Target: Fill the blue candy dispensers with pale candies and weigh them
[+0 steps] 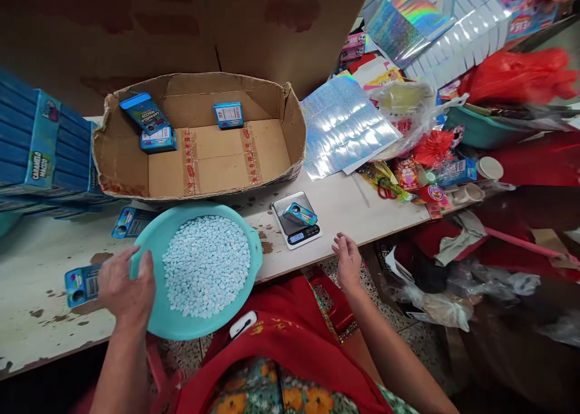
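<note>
The left hand (pixel 127 284) is spreading its fingers by the left rim of the turquoise basin (pixel 156 314); the right hand (pixel 348 261) is hovering empty, half open, right of centre. The cardboard box (pixel 217 151) is lying upper left, blue boxes (pixel 43 139) reading "CARAMELO" are standing far left, and the scale (pixel 286 226), left of the right hand, is bearing a blue pack (pixel 302 213).

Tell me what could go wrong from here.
The basin of pale pellets juts past the edge of the table, so a knock from the left hand might tip it and spill them. The small blue packet sits crookedly on the scale; a bump could shift it or upset the reading.
</note>
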